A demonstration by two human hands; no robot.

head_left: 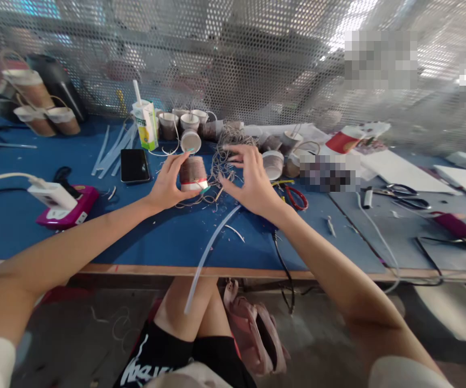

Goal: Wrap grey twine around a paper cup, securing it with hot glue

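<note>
My left hand (171,184) grips a small paper cup (193,172) wound with brown cord, thumb and fingers at its two ends; a red band runs near its white end. To the right, my right hand (249,180) is held with fingers apart beside a tangled heap of thin cord (227,153), apart from the cup. Whether its fingertips touch the cord I cannot tell. Below my right hand, a translucent glue stick (212,253) juts over the table edge, from a blue tool mostly hidden by my wrist. Another wrapped cup (273,164) lies on its side just right of that hand.
Several wrapped cups (168,125) stand along the back by a drink carton (145,125). A phone (134,165), loose glue sticks (113,148) and a purple power strip (68,207) lie left. Scissors (402,195) and cables are right. Perforated metal sheet (233,59) closes the back.
</note>
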